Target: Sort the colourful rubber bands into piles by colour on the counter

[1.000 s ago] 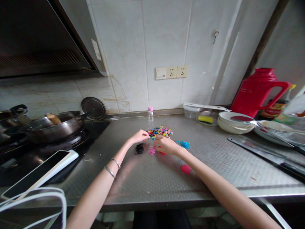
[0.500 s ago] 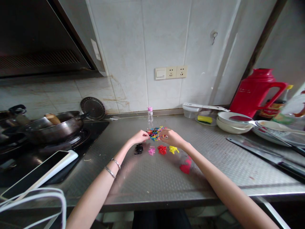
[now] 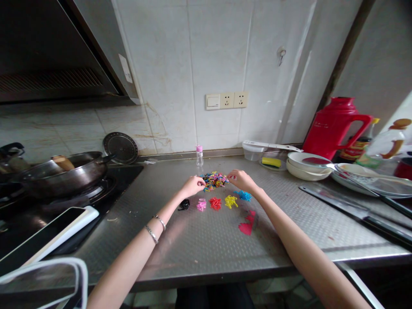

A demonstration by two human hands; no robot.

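Observation:
A heap of mixed-colour small rubber bands (image 3: 213, 179) lies on the metal countertop (image 3: 193, 244), between my two hands. My left hand (image 3: 193, 185) is at the heap's left edge, fingers curled and tips together. At the right edge, my right hand (image 3: 242, 180) has its thumb and fingertips pinched; whatever is in either pinch is too small to make out. In front of the heap, sorted by colour, sit small piles of black bands (image 3: 184, 204), pink bands (image 3: 201, 205), red bands (image 3: 215, 203), yellow bands (image 3: 231, 201) and blue bands (image 3: 243, 195), the last beside my right wrist.
Behind the heap stands a clear bottle with a pink cap (image 3: 199, 155). To the right are a knife (image 3: 334, 204), stacked bowls (image 3: 307, 168), a sponge (image 3: 271, 162) and a red thermos (image 3: 331, 126). A pan (image 3: 64, 171) on the stove and a phone (image 3: 45, 236) are at left.
My right hand has shifted right, from over the heap to its edge, so more of the heap and the blue pile show. The view has turned slightly right.

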